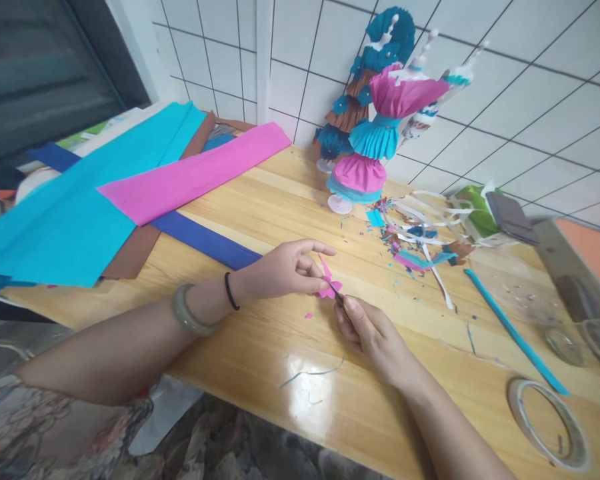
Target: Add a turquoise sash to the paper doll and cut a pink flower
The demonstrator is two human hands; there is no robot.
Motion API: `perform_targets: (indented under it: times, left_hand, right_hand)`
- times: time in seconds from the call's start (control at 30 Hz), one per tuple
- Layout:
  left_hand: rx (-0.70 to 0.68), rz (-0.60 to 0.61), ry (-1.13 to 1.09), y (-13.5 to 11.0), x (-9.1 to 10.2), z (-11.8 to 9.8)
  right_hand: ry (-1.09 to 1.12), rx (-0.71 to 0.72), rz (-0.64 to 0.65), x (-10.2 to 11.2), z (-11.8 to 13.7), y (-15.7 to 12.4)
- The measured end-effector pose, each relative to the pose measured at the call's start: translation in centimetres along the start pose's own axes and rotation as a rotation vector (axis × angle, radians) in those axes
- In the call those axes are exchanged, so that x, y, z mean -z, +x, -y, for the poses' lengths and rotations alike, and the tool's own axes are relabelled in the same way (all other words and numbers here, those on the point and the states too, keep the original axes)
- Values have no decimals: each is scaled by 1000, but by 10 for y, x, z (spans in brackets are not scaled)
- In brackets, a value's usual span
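Over the wooden table [260, 340], my left hand [293, 270] pinches a small piece of pink crepe paper [333, 289] between thumb and fingers. A thin pink strip stands up from that piece. My right hand [370, 327] is closed around a small pair of scissors [347, 313], whose blades meet the edge of the pink paper; its handles are mostly hidden by my fingers. A tiny pink scrap [309, 315] lies just below my left hand.
Sheets of turquoise paper [80, 213], pink paper [195, 173] and blue paper [210, 243] lie at left. Dolls in paper dresses [365, 175] stand by the tiled wall. Paper scraps and white ribbons [430, 213], a turquoise strip [515, 333] and a tape roll [517, 407] occupy the right.
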State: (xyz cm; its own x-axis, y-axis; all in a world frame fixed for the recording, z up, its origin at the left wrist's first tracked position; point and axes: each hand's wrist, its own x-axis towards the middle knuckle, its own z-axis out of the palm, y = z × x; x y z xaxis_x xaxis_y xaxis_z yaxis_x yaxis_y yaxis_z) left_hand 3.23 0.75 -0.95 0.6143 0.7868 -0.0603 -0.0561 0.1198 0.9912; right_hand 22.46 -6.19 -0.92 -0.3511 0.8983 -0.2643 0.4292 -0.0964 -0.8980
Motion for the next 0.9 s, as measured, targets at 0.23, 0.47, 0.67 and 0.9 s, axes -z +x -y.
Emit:
perform_targets:
  times: [0.23,0.47,0.67,0.9]
  left_hand:
    - [-29,-21,41,0,-1,5]
    - [-1,0,50,-1,-5,6]
    - [5,5,22,0,-6,8]
    - [6,-22,18,1,-5,8]
  right_hand:
    - [23,-6,-21,-1,0,1]
    - [69,-10,-21,-1,0,2]
    - [107,-23,-5,-1,0,2]
    - [103,-21,-10,-1,0,2]
